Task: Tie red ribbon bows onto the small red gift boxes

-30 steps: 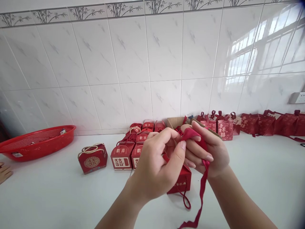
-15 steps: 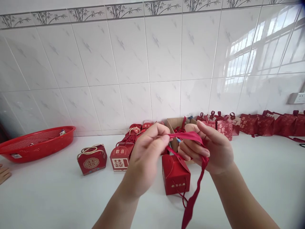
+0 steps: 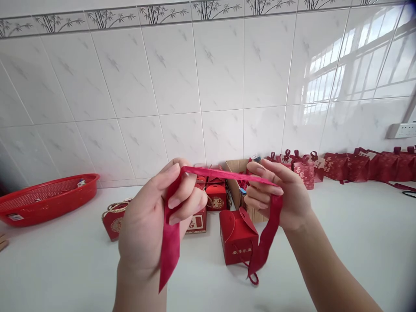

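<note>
Holds the ribbon [image 3: 224,174] taut above the counter [image 3: 344,247] near the front box [image 3: 238,242], pinching it between thumb and curled fingers of the left hand [image 3: 146,221] and catching it across the half-closed fingers of the right hand [image 3: 290,197].

Bright, soft daylight, barred window glare [image 3: 325,82] on upper-right wall tiles [image 3: 268,65], wide-angle skew toward both sides.

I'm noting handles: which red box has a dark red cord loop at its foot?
The red box nearest the camera, below and left of the right hand; the leftmost box has beige rope on top instead.
</note>
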Demonstrator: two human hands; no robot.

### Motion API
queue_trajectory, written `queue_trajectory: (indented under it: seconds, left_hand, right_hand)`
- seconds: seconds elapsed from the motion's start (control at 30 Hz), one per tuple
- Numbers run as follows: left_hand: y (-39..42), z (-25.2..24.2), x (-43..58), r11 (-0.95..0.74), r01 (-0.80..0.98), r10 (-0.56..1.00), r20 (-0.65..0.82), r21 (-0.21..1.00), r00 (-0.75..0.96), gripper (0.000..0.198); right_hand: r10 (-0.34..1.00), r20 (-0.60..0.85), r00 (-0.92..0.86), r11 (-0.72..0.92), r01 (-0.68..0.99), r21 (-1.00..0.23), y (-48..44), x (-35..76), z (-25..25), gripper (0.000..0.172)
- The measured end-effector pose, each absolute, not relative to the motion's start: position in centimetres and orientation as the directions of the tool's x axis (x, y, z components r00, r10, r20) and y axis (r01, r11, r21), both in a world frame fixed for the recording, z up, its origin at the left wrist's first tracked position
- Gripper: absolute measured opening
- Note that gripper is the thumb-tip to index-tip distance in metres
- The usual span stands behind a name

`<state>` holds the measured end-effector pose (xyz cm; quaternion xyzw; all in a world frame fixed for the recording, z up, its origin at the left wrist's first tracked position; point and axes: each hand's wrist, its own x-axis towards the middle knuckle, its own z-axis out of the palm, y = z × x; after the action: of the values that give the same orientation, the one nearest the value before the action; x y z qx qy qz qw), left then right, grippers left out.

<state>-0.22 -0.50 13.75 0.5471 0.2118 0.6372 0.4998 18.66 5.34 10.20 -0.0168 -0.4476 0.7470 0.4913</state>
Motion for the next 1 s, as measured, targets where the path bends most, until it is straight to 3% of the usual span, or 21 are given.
queue_trajectory:
  seconds: [0.67, 0.87, 1.0]
  left_hand:
    - [-0.6, 13.5, -0.4, -0.475, -0.344, 0.833, 0.540, 0.810, 0.121, 0.015]
    - [-0.2, 12.8, 0.5, -0.518, -0.197, 0.829, 0.545, 0.832, 0.122, 0.009]
    - [0.1, 12.4, 1.2, -0.555, -0.030, 0.818, 0.552, 0.831, 0.158, 0.007]
  right_hand:
    - [0.787, 0.353, -0.505, -0.218, -0.764, -0.607, 5.2, 18.5, 10.4, 0.018]
    - [0.784, 0.400, -0.475, -0.184, -0.792, -0.582, 4.5, 18.1, 10.3, 0.034]
    - [0.777, 0.424, -0.466, -0.143, -0.786, -0.602, 4.2, 17.9, 10.4, 0.025]
